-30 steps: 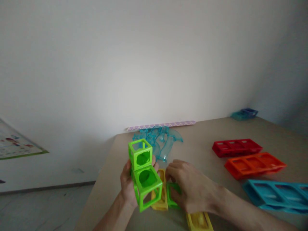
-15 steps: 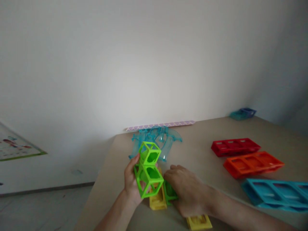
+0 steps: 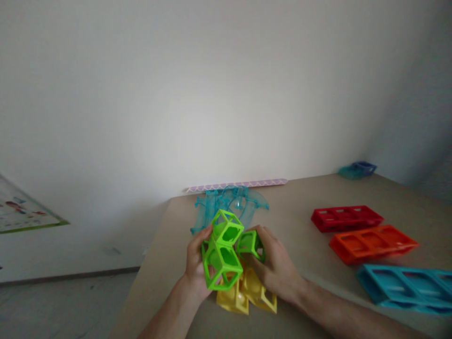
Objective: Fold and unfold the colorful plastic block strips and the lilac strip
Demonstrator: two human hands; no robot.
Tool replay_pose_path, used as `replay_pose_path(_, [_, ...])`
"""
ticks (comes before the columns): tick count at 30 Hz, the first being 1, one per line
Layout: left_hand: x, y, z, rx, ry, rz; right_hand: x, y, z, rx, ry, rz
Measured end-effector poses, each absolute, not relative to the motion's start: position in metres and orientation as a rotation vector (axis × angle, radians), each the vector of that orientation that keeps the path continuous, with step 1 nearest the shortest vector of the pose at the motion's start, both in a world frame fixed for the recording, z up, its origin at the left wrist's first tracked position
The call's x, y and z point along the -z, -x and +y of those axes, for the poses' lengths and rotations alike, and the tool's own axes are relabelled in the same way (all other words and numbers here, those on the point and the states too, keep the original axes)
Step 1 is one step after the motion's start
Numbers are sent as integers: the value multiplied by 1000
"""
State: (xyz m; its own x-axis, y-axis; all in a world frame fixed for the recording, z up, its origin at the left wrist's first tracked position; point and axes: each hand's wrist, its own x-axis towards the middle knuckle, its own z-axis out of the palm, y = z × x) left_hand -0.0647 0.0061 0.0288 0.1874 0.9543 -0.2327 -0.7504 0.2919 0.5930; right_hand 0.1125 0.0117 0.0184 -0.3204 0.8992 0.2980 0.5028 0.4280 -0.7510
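Two joined green open-frame toy blocks (image 3: 223, 245), one above the other, are held from the left side by my left hand (image 3: 197, 263). My right hand (image 3: 278, 268) grips another green block (image 3: 247, 244) close to the right of the joined pair; whether they touch I cannot tell. Below both hands, several yellow frame blocks (image 3: 259, 294) lie on the table, partly covered by the green blocks and my right hand.
Clear blue track pieces (image 3: 208, 207) lie behind my hands, before a long lilac patterned strip (image 3: 240, 184) along the wall. To the right are red (image 3: 346, 219), orange (image 3: 374, 242) and blue block rows (image 3: 409, 285). Blue pieces (image 3: 358, 169) sit in the far corner.
My right hand has lifted a green block from beside the yellow blocks up to the joined green pair. The yellow blocks have shifted and lie closer together. My left hand has barely moved.
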Motion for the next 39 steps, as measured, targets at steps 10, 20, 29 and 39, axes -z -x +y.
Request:
replay_pose_path(10, [-22, 65, -1, -1134, -472, 569, 0, -104, 10, -987, 920, -1410])
replay_pose_path(20, [-31, 63, -8, -991, -522, 460, -3, -98, 12, -1310, 843, -977])
replay_pose_path(29, [-34, 65, -1, -1253, -411, 657, -10, -114, 30, -1281, 627, -907])
replay_pose_path(39, [-30, 57, 0, -1407, -815, 628, -19, -108, 14, -1464, 532, -964])
